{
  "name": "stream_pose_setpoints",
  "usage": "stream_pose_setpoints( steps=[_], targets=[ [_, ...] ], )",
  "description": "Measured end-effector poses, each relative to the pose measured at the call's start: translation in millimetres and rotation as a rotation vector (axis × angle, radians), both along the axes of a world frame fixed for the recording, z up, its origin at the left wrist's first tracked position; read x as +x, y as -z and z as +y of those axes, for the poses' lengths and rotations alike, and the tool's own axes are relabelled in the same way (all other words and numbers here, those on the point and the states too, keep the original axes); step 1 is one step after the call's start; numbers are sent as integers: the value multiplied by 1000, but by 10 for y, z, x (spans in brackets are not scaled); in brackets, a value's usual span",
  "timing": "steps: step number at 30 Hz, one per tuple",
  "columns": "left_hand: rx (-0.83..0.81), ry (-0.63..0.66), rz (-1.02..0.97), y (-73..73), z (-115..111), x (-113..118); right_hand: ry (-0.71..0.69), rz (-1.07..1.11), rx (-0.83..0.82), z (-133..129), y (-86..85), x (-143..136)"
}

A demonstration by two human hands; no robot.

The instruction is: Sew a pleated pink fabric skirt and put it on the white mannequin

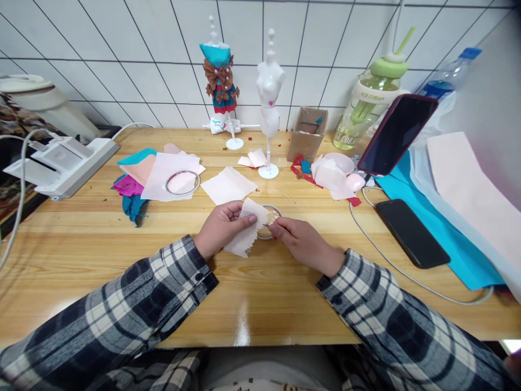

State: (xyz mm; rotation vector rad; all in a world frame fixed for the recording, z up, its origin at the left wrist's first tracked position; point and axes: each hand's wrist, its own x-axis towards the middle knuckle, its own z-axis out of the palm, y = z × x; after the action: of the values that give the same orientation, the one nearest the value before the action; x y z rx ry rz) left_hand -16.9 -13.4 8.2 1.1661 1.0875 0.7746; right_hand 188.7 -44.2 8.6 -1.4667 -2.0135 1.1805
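My left hand (223, 227) pinches a pale pink piece of fabric (248, 231) with a jagged lower right edge, held just above the wooden table. To its right, my right hand (303, 241) is closed at the fabric's torn or cut edge, thumb and fingertips pressed together; small pale bits show by the fingertips. A metal ring (265, 237) is partly visible behind the fabric, between my hands. Behind my left hand lies a flat pale pink square (229, 185). Further left, another ring (183, 183) rests on a white and pink sheet (157, 182).
At the back stand a dressed mini mannequin (222, 81), a bare white one (269, 89) and a small cardboard box (307, 133). On the right are a green bottle (366, 103), a propped phone (398, 136), a flat phone (412, 233), a cable and blue fabric (468, 269). A power strip (77, 168) sits left.
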Motion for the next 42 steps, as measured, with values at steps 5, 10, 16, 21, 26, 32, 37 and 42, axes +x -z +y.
stream_pose_setpoints(
  steps=[5,10,16,21,26,32,37,42],
  targets=[
    [-10,-2,-3,2,-4,-2,16,13,5,-12,-13,-6],
    [-15,6,9,4,-1,-3,13,17,5,-12,-13,-5],
    [-15,10,-15,-1,1,2,20,-7,0,-13,-22,-2],
    [-23,-13,-36,6,0,1,30,-14,-6,-11,-34,-2],
    [-25,-11,-15,5,1,-4,45,-30,-4,-2,-26,1],
    [-41,7,-14,5,4,-6,51,-20,2,-6,-5,6],
    [-73,18,-24,-12,2,-5,40,-16,14,-7,-3,0],
    [-88,35,-3,-1,9,-10,30,-33,11,6,1,-2]
  ],
)
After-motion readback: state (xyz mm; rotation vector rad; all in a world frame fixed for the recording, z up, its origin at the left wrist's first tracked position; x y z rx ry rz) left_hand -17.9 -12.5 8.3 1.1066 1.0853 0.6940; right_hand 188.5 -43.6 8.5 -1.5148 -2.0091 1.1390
